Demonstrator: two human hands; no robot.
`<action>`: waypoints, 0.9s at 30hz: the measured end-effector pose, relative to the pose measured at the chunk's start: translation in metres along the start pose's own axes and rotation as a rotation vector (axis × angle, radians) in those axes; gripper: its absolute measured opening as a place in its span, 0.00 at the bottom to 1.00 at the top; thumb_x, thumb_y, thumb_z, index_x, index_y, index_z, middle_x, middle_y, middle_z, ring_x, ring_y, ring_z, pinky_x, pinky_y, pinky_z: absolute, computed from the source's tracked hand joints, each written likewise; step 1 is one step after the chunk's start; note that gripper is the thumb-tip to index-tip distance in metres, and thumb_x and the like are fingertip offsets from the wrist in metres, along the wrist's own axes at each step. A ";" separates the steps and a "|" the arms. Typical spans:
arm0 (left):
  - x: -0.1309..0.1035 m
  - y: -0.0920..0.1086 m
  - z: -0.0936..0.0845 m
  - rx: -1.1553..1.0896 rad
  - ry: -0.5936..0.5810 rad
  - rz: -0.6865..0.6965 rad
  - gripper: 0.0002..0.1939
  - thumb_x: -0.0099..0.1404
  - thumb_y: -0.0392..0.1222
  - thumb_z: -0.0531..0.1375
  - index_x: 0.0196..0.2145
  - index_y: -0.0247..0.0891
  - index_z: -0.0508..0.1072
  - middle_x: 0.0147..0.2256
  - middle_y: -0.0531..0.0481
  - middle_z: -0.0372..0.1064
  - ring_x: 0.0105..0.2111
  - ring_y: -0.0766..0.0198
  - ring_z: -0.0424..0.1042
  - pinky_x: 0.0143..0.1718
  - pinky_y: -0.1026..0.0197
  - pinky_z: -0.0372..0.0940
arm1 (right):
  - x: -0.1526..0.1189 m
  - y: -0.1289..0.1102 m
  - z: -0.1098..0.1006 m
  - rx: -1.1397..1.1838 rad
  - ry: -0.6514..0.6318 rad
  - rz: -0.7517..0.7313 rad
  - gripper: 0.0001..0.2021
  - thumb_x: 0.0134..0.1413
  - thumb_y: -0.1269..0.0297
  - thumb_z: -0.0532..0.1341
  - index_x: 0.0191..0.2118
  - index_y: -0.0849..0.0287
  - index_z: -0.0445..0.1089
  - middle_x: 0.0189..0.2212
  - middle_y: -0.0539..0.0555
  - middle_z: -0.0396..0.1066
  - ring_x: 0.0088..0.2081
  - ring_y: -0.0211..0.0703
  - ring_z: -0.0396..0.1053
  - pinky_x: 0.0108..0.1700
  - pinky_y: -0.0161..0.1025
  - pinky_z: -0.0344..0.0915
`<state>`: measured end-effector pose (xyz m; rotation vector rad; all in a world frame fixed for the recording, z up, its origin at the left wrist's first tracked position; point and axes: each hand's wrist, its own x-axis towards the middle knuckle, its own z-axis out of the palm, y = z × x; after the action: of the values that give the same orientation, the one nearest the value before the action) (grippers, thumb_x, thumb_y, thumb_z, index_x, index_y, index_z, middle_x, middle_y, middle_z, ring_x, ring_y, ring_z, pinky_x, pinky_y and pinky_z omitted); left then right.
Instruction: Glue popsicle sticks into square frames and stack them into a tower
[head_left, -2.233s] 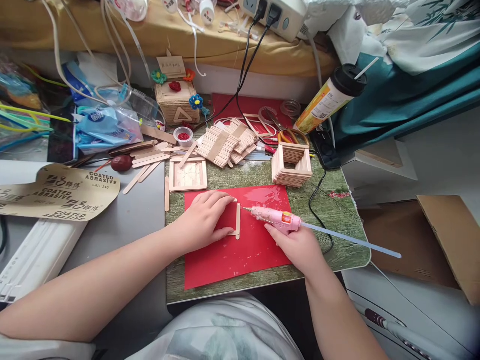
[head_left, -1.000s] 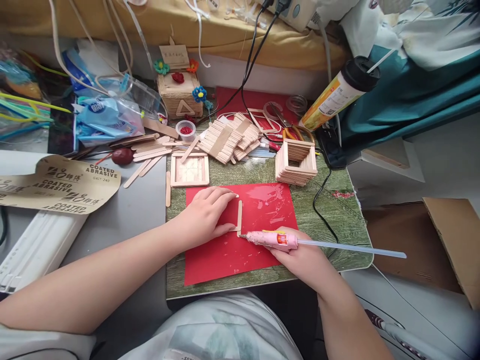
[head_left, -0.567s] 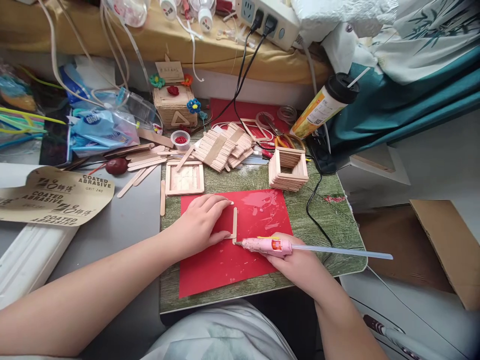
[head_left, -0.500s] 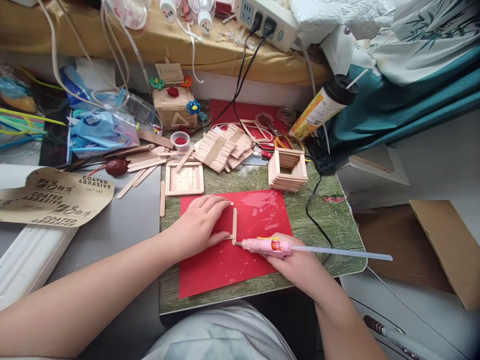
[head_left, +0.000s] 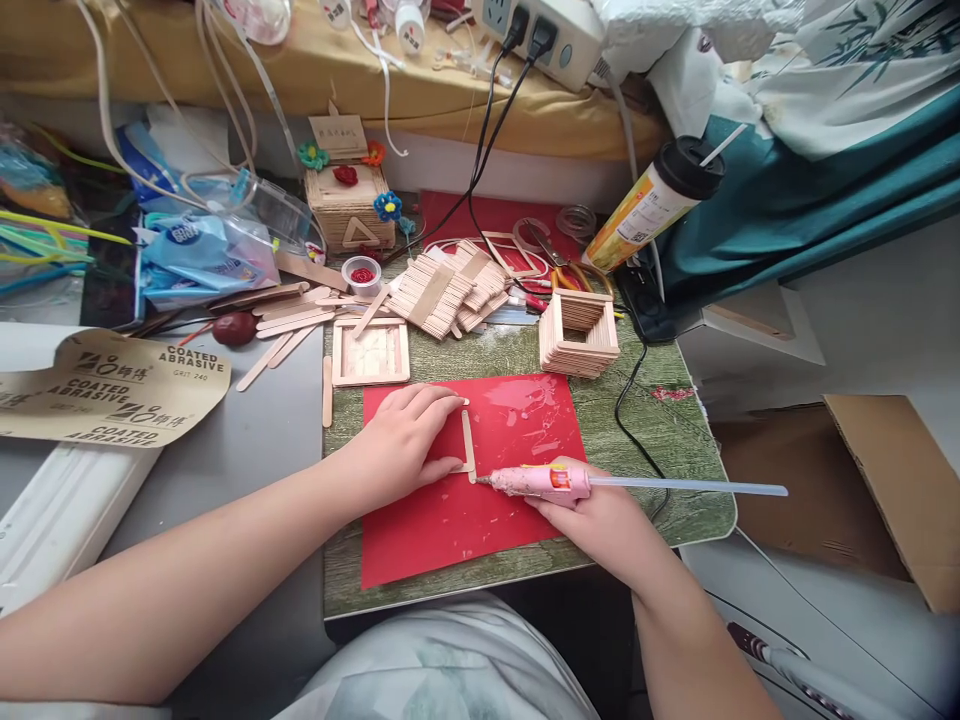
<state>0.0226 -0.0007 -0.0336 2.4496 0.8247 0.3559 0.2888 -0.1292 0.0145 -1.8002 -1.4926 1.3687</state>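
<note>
My right hand (head_left: 592,510) is wrapped round a pink hot glue gun (head_left: 536,482) with a long clear glue stick (head_left: 690,486) sticking out of its back. The gun's tip points left, at the lower end of an upright craft stick (head_left: 468,440) on a red sheet (head_left: 427,545). My left hand (head_left: 409,435) arches over the left part of these joined craft sticks, its thumb on the lower corner and its fingertips by the upper one. The palm hides the rest of the sticks.
Behind the sheet are a flat stick frame (head_left: 371,352), bundled craft sticks (head_left: 431,295) and a hollow stick box (head_left: 577,335). A drink cup (head_left: 652,205) leans at the back right. A black cord (head_left: 621,410) runs down the table's right side. Sandpaper (head_left: 112,390) lies left.
The glue gun has shifted slightly right, and its tip has drawn back a little from the stick. My left hand stays at the sticks. The view has tilted slightly.
</note>
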 end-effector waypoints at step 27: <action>-0.001 0.002 -0.007 -0.022 -0.018 0.010 0.37 0.68 0.59 0.66 0.67 0.40 0.62 0.66 0.36 0.63 0.66 0.41 0.62 0.68 0.39 0.57 | 0.008 0.037 -0.022 -0.724 0.606 -0.435 0.13 0.70 0.65 0.59 0.56 0.56 0.74 0.50 0.62 0.78 0.53 0.58 0.74 0.59 0.57 0.69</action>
<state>0.0197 -0.0001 -0.0271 2.4332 0.7973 0.3443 0.3256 -0.1286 -0.0090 -1.8485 -1.9650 0.0263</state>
